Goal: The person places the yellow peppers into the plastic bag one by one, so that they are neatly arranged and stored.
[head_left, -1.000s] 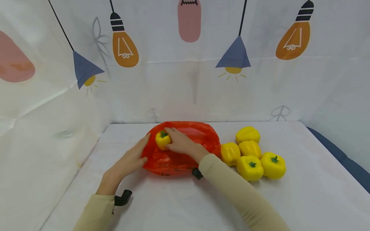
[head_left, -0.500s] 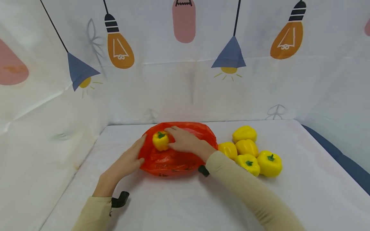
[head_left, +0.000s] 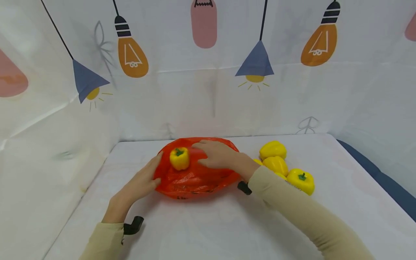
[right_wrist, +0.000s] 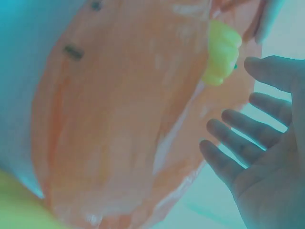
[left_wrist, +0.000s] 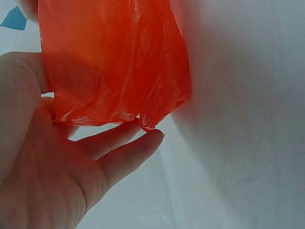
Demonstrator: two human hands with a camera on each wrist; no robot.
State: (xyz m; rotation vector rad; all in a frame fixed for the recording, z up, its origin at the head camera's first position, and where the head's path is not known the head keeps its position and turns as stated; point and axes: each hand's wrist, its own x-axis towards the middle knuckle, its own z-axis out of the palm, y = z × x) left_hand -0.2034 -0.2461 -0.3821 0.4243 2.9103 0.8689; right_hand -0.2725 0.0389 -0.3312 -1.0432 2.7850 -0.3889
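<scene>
A red plastic bag (head_left: 195, 182) lies spread on the table, and one yellow bell pepper (head_left: 179, 159) with a green stem rests at its left part. My left hand (head_left: 139, 186) is at the bag's left side, its extended fingers (left_wrist: 131, 157) touching the plastic in the left wrist view; some fingers are hidden behind the bag. My right hand (head_left: 217, 155) is over the bag, to the right of the pepper and apart from it. Its fingers (right_wrist: 238, 140) are spread and hold nothing in the right wrist view.
To the right of the bag stands a group of yellow bell peppers (head_left: 275, 165), partly hidden by the right sleeve (head_left: 299, 206). The white table (head_left: 208, 231) meets a patterned cloth wall (head_left: 182, 101) at the back. Dark blue fabric (head_left: 373, 169) shows past the right edge.
My right hand has let go of the yellow bell pepper and moved right, leaving it on the bag. The left hand stays at the bag's left side. The view has turned slightly right.
</scene>
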